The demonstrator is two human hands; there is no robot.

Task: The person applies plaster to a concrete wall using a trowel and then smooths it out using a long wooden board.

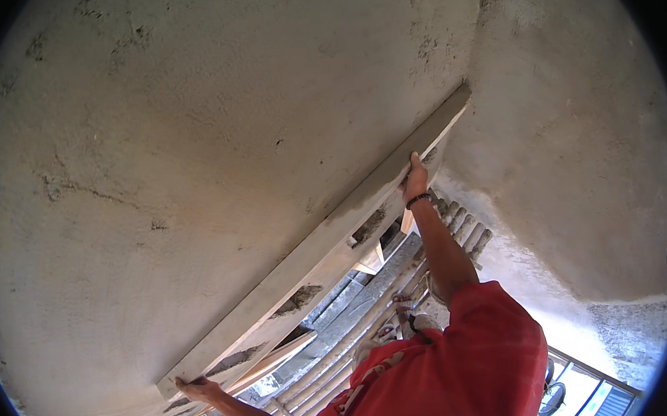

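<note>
A long, pale straightedge board (308, 241) lies along the plastered wall (168, 135), slanting up from lower left to the corner at upper right. Near its lower end my left hand (201, 390) grips the board, thumb on the face and fingers partly hidden behind its edge. Farther up, my right hand (415, 179) is closed around the same edge, with a dark band at the wrist. The board's upper end touches or nearly touches the corner with the adjoining wall (562, 147). Dark rough patches (296, 300) show just beneath the board.
Below me is a scaffold of wooden poles (329, 378) and grey planks (342, 305). A stack of round poles (463, 231) sits by the corner. At lower right are a metal frame (596, 373) and a wheel (552, 399). My red shirt covers part of the view.
</note>
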